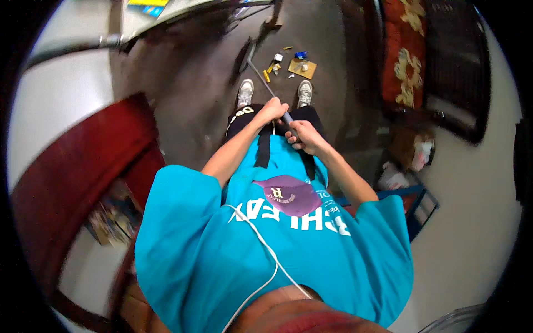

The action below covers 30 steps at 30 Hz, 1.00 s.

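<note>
"How's the floor [189, 83] coming along?"

"Partway at best, I'd judge. Take the tan card [311, 71] as your mark: a white wad [305, 67] sits on it, a blue packet [301, 55] lies at its far edge, a white box [278, 57] rests to its left, and yellow bits [266, 76] are scattered left of it too. A loose cluster, not a tight heap."

"And the stick [270, 90]?"

"It slants from the person's lap, on the near side of the card, out to a bent far end left of the card. That end's blurred; I can't tell what it carries."

"Good hold on it?"

"Both fists are wrapped round it. The right hand [304, 136] has the top end, the left hand [272, 110] grips farther down, closer to the card."

"So what's left?"

"Gathering, by my reckoning, and clearing away. Everything around the card lies loose, and I see no dustpan near it."
</note>
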Each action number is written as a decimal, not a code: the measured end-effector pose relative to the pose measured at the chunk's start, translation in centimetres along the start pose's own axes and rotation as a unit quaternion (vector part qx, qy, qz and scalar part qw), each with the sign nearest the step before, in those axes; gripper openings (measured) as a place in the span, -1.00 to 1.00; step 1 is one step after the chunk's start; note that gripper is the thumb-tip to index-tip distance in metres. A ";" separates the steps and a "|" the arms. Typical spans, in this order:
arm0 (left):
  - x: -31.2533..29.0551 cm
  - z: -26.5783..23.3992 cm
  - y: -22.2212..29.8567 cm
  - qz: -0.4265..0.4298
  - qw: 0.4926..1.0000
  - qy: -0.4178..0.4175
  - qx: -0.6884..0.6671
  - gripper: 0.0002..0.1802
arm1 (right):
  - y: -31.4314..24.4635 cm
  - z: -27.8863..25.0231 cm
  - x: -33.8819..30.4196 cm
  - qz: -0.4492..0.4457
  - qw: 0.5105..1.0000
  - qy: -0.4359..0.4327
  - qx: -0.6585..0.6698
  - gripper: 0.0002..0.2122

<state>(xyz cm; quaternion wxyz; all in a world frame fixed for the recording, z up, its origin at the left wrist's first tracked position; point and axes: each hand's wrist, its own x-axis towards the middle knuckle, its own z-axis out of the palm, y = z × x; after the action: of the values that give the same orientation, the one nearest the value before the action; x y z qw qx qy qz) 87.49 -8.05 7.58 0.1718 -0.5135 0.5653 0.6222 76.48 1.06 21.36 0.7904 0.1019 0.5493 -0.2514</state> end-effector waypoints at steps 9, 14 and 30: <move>-6.4 6.5 -6.3 -0.085 0.884 0.319 -0.332 -0.75 | 0.5 0.2 0.5 0.111 0.967 -0.133 -0.187 -0.85; -10.8 13.0 -4.7 -0.132 0.720 0.386 -0.560 -0.73 | 3.5 -2.2 1.2 0.229 0.936 -0.126 -0.237 -0.85; -9.4 38.0 -3.7 -0.222 0.412 0.489 -0.736 -0.75 | 13.6 -16.7 4.8 0.437 0.786 -0.122 -0.419 -0.88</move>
<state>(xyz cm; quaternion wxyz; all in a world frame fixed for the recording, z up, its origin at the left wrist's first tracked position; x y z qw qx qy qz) 77.43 29.95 7.17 -0.4455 -0.7676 -0.2553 0.3835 71.07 18.56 9.09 0.8411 -0.0420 0.3963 0.3656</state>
